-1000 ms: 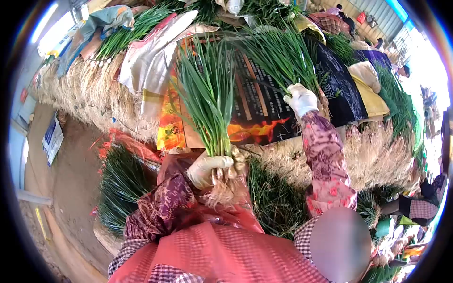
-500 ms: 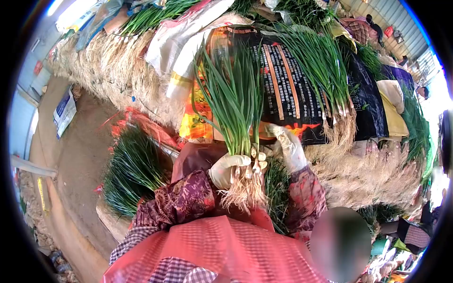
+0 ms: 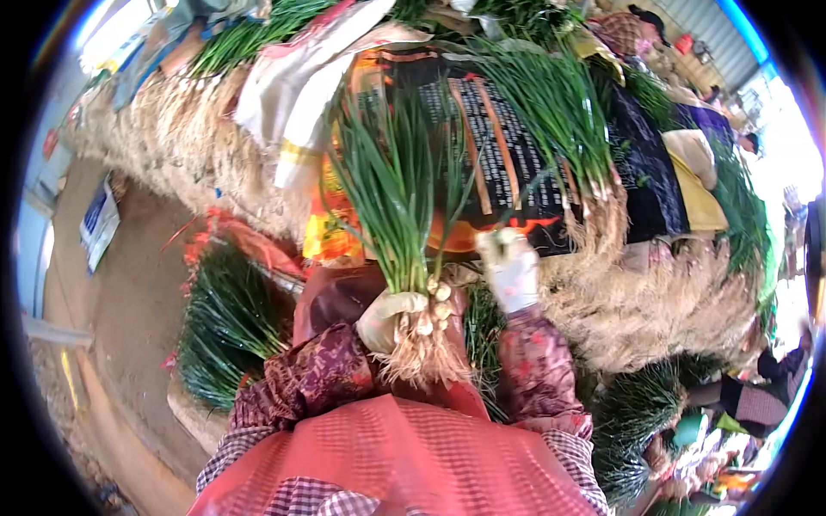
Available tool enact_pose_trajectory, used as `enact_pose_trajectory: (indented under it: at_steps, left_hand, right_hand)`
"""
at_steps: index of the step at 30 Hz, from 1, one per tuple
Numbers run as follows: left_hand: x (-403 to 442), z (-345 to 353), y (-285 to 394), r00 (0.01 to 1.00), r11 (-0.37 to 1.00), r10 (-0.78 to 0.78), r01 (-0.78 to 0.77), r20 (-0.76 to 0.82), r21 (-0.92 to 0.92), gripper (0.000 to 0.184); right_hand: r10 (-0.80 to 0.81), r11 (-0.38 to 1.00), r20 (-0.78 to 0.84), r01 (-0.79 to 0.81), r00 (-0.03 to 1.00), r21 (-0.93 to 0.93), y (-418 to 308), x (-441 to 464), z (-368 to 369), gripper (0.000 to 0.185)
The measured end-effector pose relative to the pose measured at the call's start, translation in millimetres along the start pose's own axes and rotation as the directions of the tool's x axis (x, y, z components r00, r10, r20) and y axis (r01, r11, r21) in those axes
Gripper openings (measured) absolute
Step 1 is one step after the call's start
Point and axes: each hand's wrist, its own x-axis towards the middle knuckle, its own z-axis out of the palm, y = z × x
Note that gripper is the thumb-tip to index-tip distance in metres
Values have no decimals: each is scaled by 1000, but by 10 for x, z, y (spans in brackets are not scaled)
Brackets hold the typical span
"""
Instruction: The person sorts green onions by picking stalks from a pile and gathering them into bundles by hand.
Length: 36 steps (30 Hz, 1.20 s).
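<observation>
My left hand (image 3: 389,320), in a pale glove, is closed around a bunch of green garlic (image 3: 400,198) just above its bulbs. White bulbs (image 3: 437,303) bulge out at the right of the grip, and pale roots (image 3: 426,359) hang below. The leaves point away from me over a printed black and orange sack (image 3: 482,146). To the right of the bunch, my gloved right hand (image 3: 509,268) is raised with its fingers curled together. Its fingertips are blurred, and a thin green leaf rises near them; what they hold is not clear.
Another bunch of greens (image 3: 594,155) lies on the sack at the right. Rooted stalks (image 3: 163,155) are piled along the far left, with more roots (image 3: 654,301) at the right. A dark green bundle (image 3: 228,318) stands left of my lap. Another person (image 3: 766,391) is at the far right.
My left hand and the bunch have shifted slightly left in view. The right hand's fingers, stretched toward the bunch before, are now curled and raised a little apart from it.
</observation>
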Motion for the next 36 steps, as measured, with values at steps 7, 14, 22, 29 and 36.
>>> enact_pose_trajectory:
  at_steps: [7, 14, 22, 29, 36]
  left_hand:
    - [10, -73, 30, 996, 1000, -12, 12, -90, -7, 43]
    - [151, 94, 69, 1000, 1000, 7, -7, -4, 1, 39]
    - [365, 246, 6, 909, 867, 53, 163, -413, 471, 27]
    - [189, 282, 175, 983, 973, 119, -87, -142, 212, 32]
    - [-99, 15, 108, 991, 996, 69, -63, -116, 57, 30]
  right_hand:
    - [116, 936, 539, 90, 834, -340, 766, 25, -831, 25]
    - [165, 885, 225, -44, 960, -463, 582, 1548, -739, 33]
    - [-383, 914, 262, 404, 886, -28, 118, 166, 76, 22]
    - [-303, 953, 271, 296, 914, 68, -57, 222, 47, 21]
    - [122, 760, 456, -379, 881, 529, 217, 165, -199, 31]
